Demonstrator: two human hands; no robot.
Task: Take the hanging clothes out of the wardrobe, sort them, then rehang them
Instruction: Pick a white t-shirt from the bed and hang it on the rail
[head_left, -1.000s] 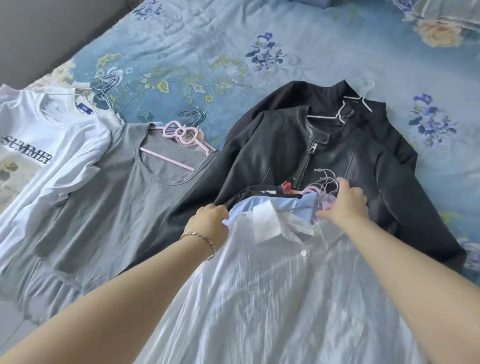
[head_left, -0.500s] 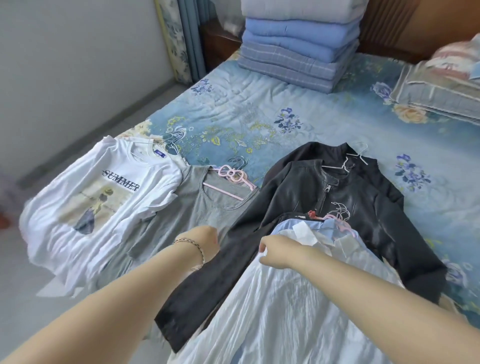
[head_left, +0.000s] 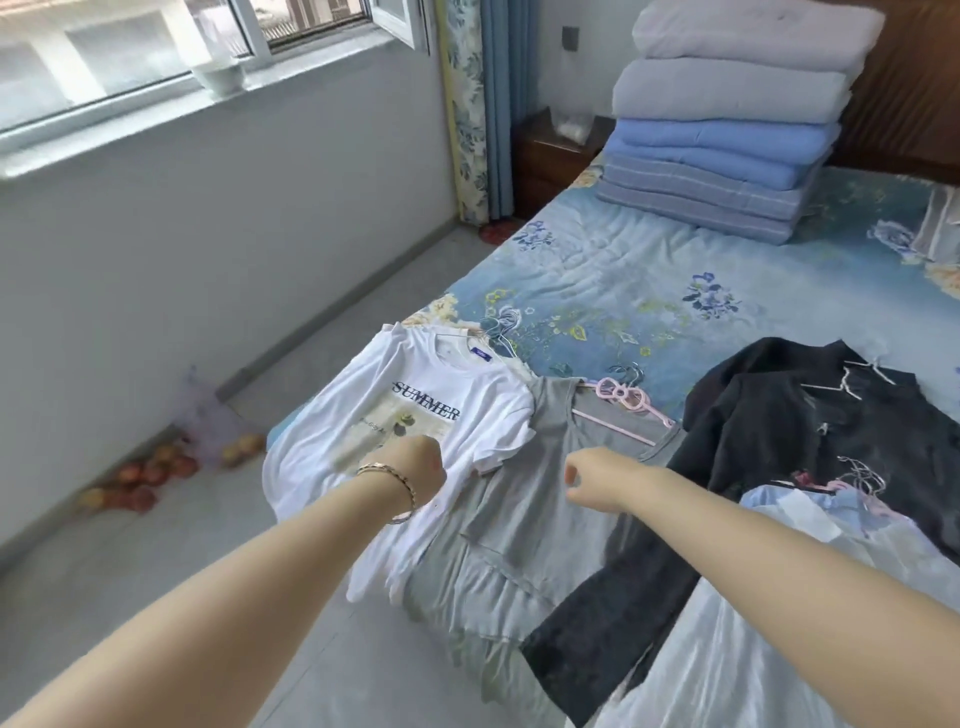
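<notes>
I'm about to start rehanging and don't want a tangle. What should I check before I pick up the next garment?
1. Right hand free: ok, loosely curled, holding nothing.
2. Left hand free: cannot tell, its fingers are hidden behind the wrist.
3. Tee on a hanger: ok, a wire hook shows at its collar.
4. Grey top on a hanger: ok, the pink hanger sits in its neck.
5. Garments lying apart: not ok, the tee's sleeve and a jacket sleeve lie over the grey top's edges.
6. Shirt hanger untangled: cannot tell, several hooks are bunched at its collar.
</notes>
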